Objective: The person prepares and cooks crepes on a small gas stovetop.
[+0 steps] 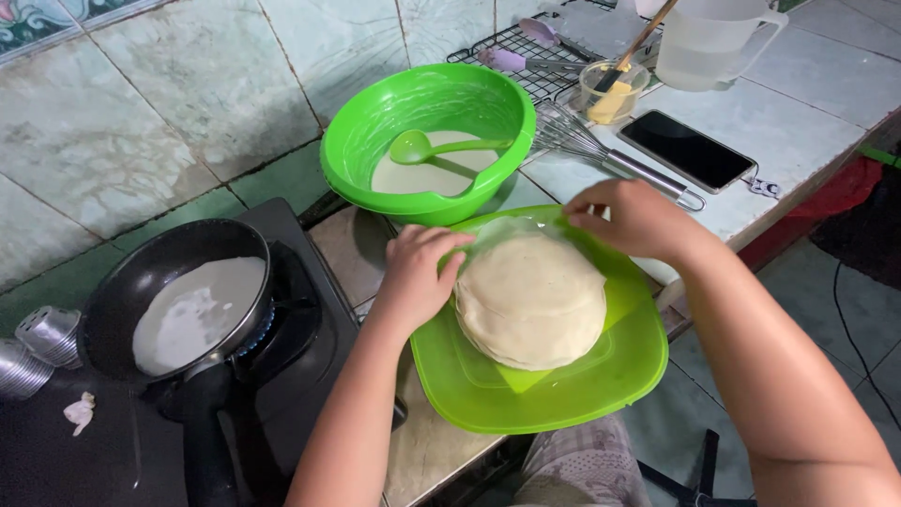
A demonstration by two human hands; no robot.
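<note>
My left hand (413, 277) and right hand (631, 218) each pinch the rim of a thin pale round crepe (507, 235) atop the stack of crepes (531, 300). Stack sits on a green square plastic lid (554, 394) at the tabletop's front edge. Behind: green plastic batter bowl (375, 131); left: black frying pan (141, 272).

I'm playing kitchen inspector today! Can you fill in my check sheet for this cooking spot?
Surface: pale tiled counter with a black stove at its left.
Job's things: stack of thin crepes on a green square tray; green bowl holding batter and a ladle; batter in the black pan.
Clutter: whisk, phone, jug, butter cup, wire rack.
Hands: left hand and right hand, fingers laying the top crepe.
Cables: one on the floor.
Surroundings: tiled wall.
</note>
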